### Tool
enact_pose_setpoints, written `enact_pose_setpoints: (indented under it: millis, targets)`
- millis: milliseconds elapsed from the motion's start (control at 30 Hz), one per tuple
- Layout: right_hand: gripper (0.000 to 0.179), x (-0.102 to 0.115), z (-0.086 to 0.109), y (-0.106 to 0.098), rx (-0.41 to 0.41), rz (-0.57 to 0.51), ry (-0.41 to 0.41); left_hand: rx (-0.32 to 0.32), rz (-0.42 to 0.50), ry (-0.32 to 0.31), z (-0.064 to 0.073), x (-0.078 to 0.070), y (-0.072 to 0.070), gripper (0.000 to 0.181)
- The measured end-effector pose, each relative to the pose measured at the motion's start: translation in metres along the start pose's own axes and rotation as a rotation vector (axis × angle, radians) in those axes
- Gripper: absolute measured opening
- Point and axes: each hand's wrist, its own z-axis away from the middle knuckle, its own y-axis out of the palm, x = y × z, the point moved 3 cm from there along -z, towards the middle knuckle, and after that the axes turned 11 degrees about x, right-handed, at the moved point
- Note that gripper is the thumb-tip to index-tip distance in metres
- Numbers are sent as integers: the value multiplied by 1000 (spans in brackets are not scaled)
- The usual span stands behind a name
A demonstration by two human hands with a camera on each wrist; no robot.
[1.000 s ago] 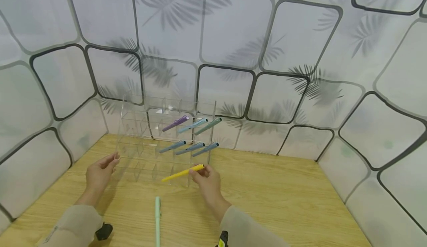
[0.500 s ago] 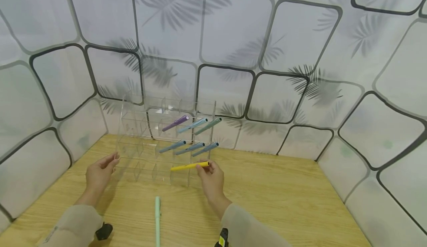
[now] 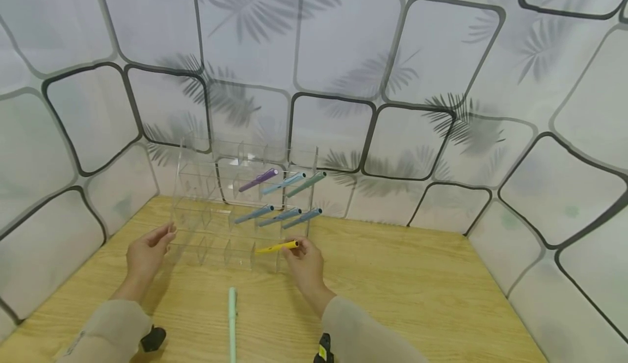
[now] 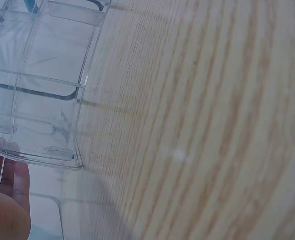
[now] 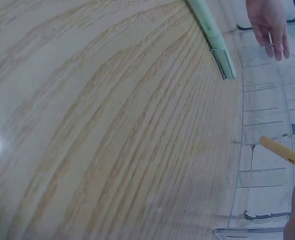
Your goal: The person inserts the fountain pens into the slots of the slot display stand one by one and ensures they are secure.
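Observation:
A clear acrylic pen rack (image 3: 240, 254) with stepped tiers stands on the table. At its left side edge my left hand (image 3: 147, 254) pinches the panel; in the left wrist view, the thumb and fingers lie on either side of the rack's edge (image 4: 42, 159). My right hand (image 3: 305, 267) holds a yellow pen (image 3: 275, 248) near its black-ended end. The pen slants into the lowest tier at the right, its far end among the clear dividers. Whether it touches the rack, I cannot tell. A mint green pen (image 3: 232, 319) lies on the table in front.
Purple (image 3: 257, 180), light blue (image 3: 283, 183) and green (image 3: 306, 185) pens rest in a higher tier. Below them, several blue pens (image 3: 254, 214) sit in the middle tier. Patterned curtain (image 3: 343, 52) surrounds the wooden table (image 3: 392, 286).
My right hand first shifted right and raised the yellow pen, then moved back left and brought its tip to the lowest tier's right part. The left hand stayed at the rack.

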Motion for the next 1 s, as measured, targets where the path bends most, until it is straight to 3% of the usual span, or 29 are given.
enact_pose_setpoints:
  millis: [500, 1000]
  targets:
    - [17, 4, -2, 5, 57, 116, 27, 9, 24, 34, 0, -1, 0, 42]
    - [23, 0, -3, 1, 92, 119, 11, 12, 18, 23, 3, -1, 0, 42]
